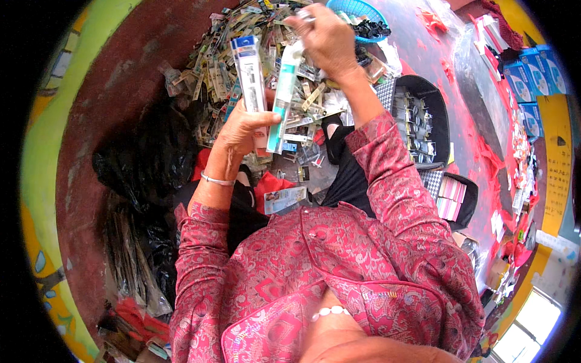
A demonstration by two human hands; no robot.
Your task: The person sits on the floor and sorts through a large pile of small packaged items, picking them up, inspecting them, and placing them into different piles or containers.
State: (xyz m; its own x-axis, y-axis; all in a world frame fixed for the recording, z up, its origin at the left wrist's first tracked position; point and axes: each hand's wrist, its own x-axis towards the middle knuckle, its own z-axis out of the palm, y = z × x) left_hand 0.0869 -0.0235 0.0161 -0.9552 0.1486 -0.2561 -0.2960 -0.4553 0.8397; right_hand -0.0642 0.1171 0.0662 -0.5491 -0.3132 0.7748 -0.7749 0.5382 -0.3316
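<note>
My left hand (244,126) is closed around the lower ends of two slim packets, held upright above the pile. One is a white packet with a blue top (248,69). The other is a clear sleeve with a teal insert (282,100), its upper end white and under my left thumb lower down. My right hand (330,42) is raised just beyond the teal packet's upper end, fingers curled. A small silvery-white bit shows at its fingers; whether it is a ring or a held piece is unclear. Below both hands spreads a heap of small slim packets (212,75).
A blue basket with black pieces (357,9) stands at the far right of the heap. Right of my knee are a black box of metallic pieces (445,115) and another box with pink striped cards (451,196). Black plastic bags (145,151) lie at left.
</note>
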